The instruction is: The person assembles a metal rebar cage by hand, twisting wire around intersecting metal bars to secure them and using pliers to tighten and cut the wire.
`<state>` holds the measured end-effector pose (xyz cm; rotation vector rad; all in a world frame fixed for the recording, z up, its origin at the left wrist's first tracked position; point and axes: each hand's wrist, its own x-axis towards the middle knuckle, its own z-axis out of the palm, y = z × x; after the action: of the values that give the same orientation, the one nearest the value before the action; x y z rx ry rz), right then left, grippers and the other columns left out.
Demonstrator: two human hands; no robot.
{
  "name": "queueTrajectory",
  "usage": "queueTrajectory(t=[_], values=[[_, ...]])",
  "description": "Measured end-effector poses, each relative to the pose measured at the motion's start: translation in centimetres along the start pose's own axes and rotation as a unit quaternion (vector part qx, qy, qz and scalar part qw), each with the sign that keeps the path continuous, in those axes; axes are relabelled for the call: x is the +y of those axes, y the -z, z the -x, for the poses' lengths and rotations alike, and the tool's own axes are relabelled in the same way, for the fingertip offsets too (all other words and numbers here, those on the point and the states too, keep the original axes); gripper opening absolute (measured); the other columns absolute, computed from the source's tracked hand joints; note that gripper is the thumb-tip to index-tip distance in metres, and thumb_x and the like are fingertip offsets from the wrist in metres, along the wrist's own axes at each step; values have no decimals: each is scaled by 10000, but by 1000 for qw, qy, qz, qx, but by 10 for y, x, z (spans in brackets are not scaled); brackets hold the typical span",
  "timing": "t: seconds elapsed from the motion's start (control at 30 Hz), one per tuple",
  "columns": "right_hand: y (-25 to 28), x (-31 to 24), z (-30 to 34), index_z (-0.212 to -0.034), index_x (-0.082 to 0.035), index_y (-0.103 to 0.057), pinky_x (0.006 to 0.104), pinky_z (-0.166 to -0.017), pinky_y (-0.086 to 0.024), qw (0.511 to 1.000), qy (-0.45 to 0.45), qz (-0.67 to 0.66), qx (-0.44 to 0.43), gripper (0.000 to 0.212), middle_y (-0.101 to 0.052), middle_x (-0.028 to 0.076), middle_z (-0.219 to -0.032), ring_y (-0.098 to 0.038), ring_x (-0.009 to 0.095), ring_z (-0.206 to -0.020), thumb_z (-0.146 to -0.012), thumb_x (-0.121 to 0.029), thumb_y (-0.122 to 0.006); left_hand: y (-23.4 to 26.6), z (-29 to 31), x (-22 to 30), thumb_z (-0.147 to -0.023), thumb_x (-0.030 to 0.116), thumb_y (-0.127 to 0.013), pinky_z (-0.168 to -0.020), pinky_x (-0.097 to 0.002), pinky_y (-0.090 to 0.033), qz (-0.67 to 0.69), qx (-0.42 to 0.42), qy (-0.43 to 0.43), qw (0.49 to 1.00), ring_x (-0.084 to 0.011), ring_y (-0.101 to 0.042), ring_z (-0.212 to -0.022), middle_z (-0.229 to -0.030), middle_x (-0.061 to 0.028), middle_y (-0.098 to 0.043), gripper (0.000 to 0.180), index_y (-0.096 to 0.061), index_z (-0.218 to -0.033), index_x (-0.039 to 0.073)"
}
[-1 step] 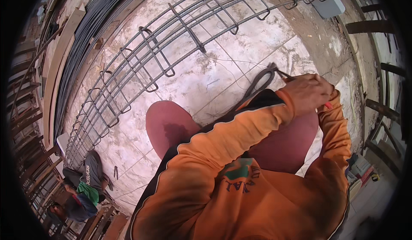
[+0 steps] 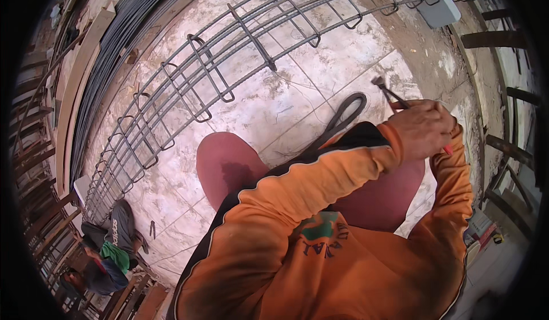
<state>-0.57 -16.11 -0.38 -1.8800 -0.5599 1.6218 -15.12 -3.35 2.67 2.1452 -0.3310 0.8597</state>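
Dark metal pincers (image 2: 386, 88) stick out past my left hand (image 2: 422, 130), jaws pointing up and left. That hand is closed round the pincers' handles, and a red handle end shows below its fingers. My right hand (image 2: 447, 114) is mostly covered by the left one, so its fingers cannot be made out. Left of the pincers' jaws, a dark looped bundle of wire (image 2: 350, 107) runs over the floor and passes behind my left sleeve. The jaws and the loop are apart.
A long rebar cage (image 2: 240, 31) arcs over the tiled floor (image 2: 286, 114) in front of me. Rebar rods (image 2: 114, 40) and planks (image 2: 86, 80) lie to the left. Another person (image 2: 108, 257) sits at lower left, near a small dark tool (image 2: 152, 229). Wooden posts (image 2: 494, 38) line the right.
The pincers' jaws have moved right and slightly up, away from the end of the wire loop they overlapped before. Both hands have shifted slightly right, and the loop now shows whole.
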Motion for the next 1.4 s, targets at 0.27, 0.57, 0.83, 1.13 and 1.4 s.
queueTrajectory(t=[0.27,0.57,0.83,1.13,1.4], values=[[-56,-152,143,-1233,102,-444,230,-440,-455,942,283,-147,106,396,-531,23,-663,-471,87,-462,-949,-173,-473,108,-47,53,-715,296,-674,-991,-451,-332,23,311,-131,941,-272,-458,-1153,-1148,-121,-548,402,-637,-1058,90],[-144,-213,83,-1305,199,-270,318,-425,-483,943,166,-257,-130,524,-452,64,-601,-488,157,-416,-916,-94,-462,141,64,-2,-945,269,-556,-438,-197,-339,571,272,334,699,-54,-430,-467,-563,10,-479,328,-579,-1094,-24],[-162,-244,-33,-1188,-8,-522,423,-685,-491,692,171,699,58,307,-628,195,-896,-620,374,-811,-897,-109,-520,96,102,-41,-977,226,-444,-481,-274,-499,536,509,494,459,-163,-555,-545,-862,-90,-512,267,-450,-1132,8],[-227,-267,-95,-1166,-95,-562,412,-712,-526,486,156,860,-9,316,-649,151,-874,-656,315,-824,-856,-87,-503,69,127,-86,-977,241,-413,-584,-337,-522,534,601,468,366,-221,-582,-606,-887,-128,-541,231,-445,-1035,20],[-245,-258,-117,-1160,-118,-545,409,-734,-525,441,140,887,-8,300,-641,120,-919,-658,306,-854,-861,-148,-533,70,133,-107,-972,214,-385,-495,-333,-493,571,607,433,344,-222,-567,-534,-854,-154,-562,247,-406,-1101,5]])
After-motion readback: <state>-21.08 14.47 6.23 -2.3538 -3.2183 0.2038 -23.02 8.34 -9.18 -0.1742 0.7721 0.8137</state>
